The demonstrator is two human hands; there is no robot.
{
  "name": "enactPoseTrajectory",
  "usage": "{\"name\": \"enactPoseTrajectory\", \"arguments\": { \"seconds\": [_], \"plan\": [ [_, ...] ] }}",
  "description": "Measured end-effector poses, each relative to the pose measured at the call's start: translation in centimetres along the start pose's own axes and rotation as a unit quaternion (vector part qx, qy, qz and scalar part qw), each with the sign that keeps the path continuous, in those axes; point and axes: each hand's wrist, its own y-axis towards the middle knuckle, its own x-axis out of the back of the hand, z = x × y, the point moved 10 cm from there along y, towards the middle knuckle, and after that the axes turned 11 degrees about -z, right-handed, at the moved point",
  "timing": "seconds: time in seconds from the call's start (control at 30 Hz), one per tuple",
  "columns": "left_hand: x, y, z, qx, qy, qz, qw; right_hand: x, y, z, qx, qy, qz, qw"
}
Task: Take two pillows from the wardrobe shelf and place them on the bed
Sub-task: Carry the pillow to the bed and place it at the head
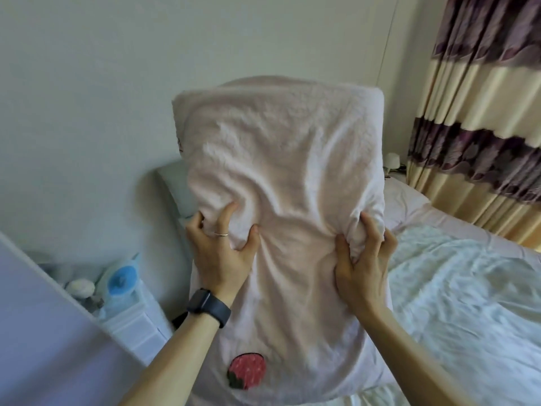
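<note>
A pale pink fleecy pillow (281,171) with a strawberry patch near its lower edge fills the middle of the view, held upright in the air. My left hand (219,250), with a ring and a dark watch on the wrist, grips a fold of its cover on the left. My right hand (363,259) clutches bunched fabric on the right. The bed (468,288), covered in a crumpled white sheet, lies behind and to the right of the pillow. Only this one pillow shows; the wardrobe is out of view.
A padded headboard (172,183) meets the wall behind the pillow. A white bedside unit (128,317) with small items and a blue-topped object stands at lower left. Purple and cream curtains (480,112) hang at the right. A pale panel (44,332) fills the lower left corner.
</note>
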Motion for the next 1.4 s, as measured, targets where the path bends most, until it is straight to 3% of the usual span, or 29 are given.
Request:
{"name": "enactPoseTrajectory", "arguments": {
  "seconds": [0.2,0.37,0.8,1.03,1.17,1.4],
  "plan": [
    [-8.9,-1.8,4.2,0.032,0.015,0.111,0.993,-3.5,-0.2,-6.4,-0.043,-0.077,0.024,0.996],
    [-15.9,-4.2,8.5,0.069,0.063,0.207,0.974,-7.6,-2.2,-13.1,-0.133,-0.124,0.084,0.980],
    [-28.7,-16.6,21.5,0.156,0.120,0.474,0.858,-12.9,-12.2,-25.8,-0.357,-0.283,0.212,0.865],
    [-40.3,-17.6,25.8,0.146,0.100,0.584,0.792,-17.5,-11.8,-30.0,-0.444,-0.343,0.158,0.813],
    [-46.7,-17.0,26.3,0.109,0.076,0.613,0.778,-19.9,-10.7,-31.9,-0.483,-0.362,0.120,0.788],
    [-56.1,-16.0,27.1,0.077,0.042,0.627,0.774,-23.5,-7.9,-35.8,-0.514,-0.360,0.040,0.778]
  ]
}}
